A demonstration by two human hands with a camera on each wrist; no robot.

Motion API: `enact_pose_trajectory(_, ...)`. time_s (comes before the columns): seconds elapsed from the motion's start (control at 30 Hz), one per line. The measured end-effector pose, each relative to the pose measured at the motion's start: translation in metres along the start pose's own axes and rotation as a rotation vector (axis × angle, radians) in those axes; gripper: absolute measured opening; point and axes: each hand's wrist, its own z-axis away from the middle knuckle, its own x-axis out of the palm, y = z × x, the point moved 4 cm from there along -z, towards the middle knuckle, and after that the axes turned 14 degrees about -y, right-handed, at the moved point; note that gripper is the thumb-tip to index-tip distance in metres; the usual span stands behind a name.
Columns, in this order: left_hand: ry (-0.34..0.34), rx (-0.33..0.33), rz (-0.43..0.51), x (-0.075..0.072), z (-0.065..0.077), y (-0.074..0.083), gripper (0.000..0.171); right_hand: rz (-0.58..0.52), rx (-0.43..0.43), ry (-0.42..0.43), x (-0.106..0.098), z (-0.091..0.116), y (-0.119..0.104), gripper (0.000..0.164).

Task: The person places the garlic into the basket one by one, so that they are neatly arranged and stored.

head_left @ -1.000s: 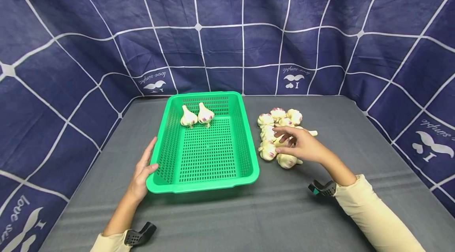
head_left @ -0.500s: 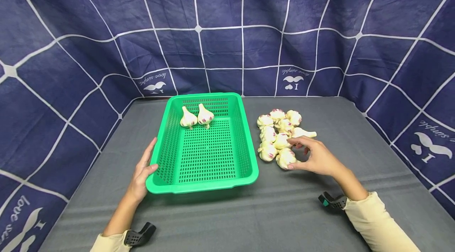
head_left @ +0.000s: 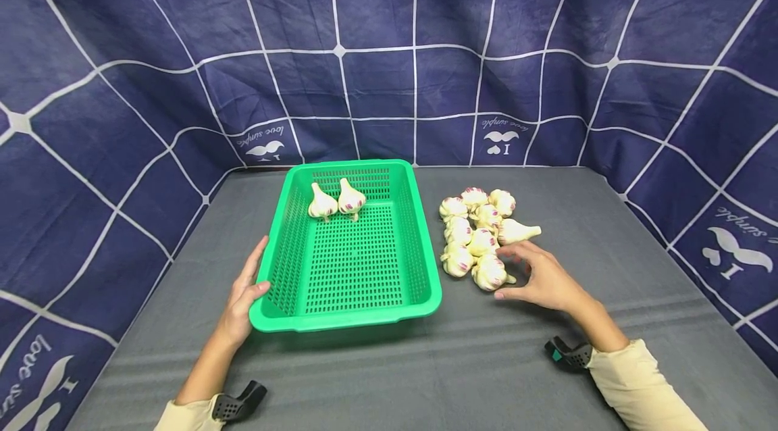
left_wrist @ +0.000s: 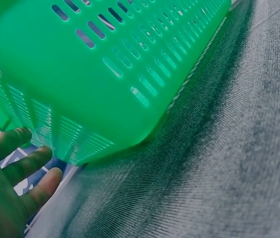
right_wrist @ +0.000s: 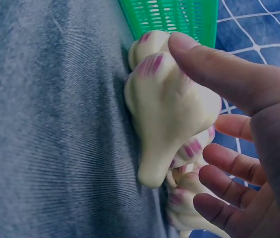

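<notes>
A green perforated basket (head_left: 355,262) holds two garlic bulbs (head_left: 352,198), stems up, against its far wall. My left hand (head_left: 240,302) is at the basket's left rim, its thumb near the rim and its fingers straight along the outer wall; in the left wrist view the fingers (left_wrist: 28,166) are spread beside the basket. My right hand (head_left: 541,277) is at the nearest garlic bulb (head_left: 489,273) of a pile. Its thumb and fingers are spread apart; in the right wrist view they straddle that white, purple-streaked bulb (right_wrist: 167,109), whose stem points toward the wrist.
Several more garlic bulbs (head_left: 458,231) lie clustered to the basket's right, one with its long stem (head_left: 529,231) pointing right. Grey cloth (head_left: 480,363) covers the table. A blue curtain (head_left: 377,80) with white lines stands around the back and sides.
My right hand has moved from over the middle of the pile toward me and slightly right, down to the nearest bulb. The left hand, basket and garlic have stayed put.
</notes>
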Motion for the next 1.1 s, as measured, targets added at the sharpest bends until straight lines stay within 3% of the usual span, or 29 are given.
enact_pose_trajectory(0.23,0.001,-0.002,-0.016,0.000,-0.001,0.000,0.070,0.012,0.009,0.004,0.005,0.001,0.001,0.062)
enact_pose_trajectory(0.57,0.008,-0.016,-0.054,-0.001,0.000,0.000,0.070,0.040,0.003,0.023,0.012,0.000,0.002,0.069)
enact_pose_trajectory(1.1,0.010,-0.011,-0.036,-0.001,0.000,0.000,0.070,0.066,-0.003,0.054,0.014,-0.001,0.001,0.065)
